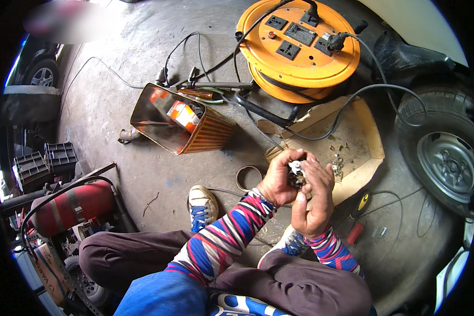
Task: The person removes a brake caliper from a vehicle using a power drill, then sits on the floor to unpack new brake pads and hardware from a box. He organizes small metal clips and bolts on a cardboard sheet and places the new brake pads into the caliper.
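Observation:
Held over the near edge of an open cardboard box piece (pixel 361 113), my two hands meet around a small heap of metal hardware (pixel 298 180) with a white piece (pixel 296 167) on top. My left hand (pixel 277 181) is curled under and around the heap. Against its right side, my right hand (pixel 317 203) has its fingers stretched out and its thumb apart, touching the heap. The palms hide part of the pieces, so their exact kinds cannot be told. More small metal fittings (pixel 338 167) lie scattered on the cardboard beside my right hand.
A yellow cable reel (pixel 258 39) stands beyond the cardboard, its grey cable crossing it. Left of that lies an open striped tin (pixel 216 131) with boxes inside. A tape roll (pixel 238 178), a yellow-black handled tool (pixel 361 204), a wheel (pixel 450 158) and a red tank (pixel 76 208) surround me.

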`<state>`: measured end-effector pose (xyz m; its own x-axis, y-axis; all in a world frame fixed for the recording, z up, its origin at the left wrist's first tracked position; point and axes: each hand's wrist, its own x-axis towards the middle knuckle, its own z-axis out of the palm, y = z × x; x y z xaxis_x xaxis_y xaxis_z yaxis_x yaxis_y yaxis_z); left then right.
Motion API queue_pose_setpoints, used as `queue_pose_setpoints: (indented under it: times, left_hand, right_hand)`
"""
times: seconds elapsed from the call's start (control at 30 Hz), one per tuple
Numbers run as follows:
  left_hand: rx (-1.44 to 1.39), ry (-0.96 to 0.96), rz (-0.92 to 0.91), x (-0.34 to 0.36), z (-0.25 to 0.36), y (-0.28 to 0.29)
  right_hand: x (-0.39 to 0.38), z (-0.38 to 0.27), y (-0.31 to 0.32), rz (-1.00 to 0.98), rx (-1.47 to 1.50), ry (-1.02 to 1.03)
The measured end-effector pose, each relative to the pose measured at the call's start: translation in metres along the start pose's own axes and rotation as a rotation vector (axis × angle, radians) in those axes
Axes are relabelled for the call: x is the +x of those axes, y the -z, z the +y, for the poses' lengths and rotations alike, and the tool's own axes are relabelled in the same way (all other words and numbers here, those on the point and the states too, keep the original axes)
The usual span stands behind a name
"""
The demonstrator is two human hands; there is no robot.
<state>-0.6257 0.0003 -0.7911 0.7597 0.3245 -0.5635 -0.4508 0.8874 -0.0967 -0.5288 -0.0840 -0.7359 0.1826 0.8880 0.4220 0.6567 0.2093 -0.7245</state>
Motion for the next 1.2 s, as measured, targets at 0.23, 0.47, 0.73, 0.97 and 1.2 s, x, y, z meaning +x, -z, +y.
queue_pose_setpoints:
  times: [0.23, 0.47, 0.73, 0.97, 1.2]
  left_hand:
    - [-0.073, 0.099, -0.189, -0.022, 0.024, -0.024]
    - [0.053, -0.17, -0.264, -0.112, 0.092, -0.075]
    - [0.688, -0.747, 0.464, -0.199, 0.214, -0.083]
    - [1.701, -0.314, 0.755, -0.139, 0.22, -0.083]
    - [1.81, -0.314, 0.655, -0.141, 0.216, -0.081]
  right_hand:
    - [-0.013, 0.01, 0.005, 0.25, 0.248, -0.323]
    - [-0.026, 0.029, 0.009, 0.32, 0.195, -0.39]
    - [-0.035, 0.044, 0.01, 0.371, 0.259, -0.449]
    - [-0.038, 0.112, 0.072, 0.191, 0.044, -0.751]
    - [-0.037, 0.157, 0.076, -0.415, -0.467, -0.582]
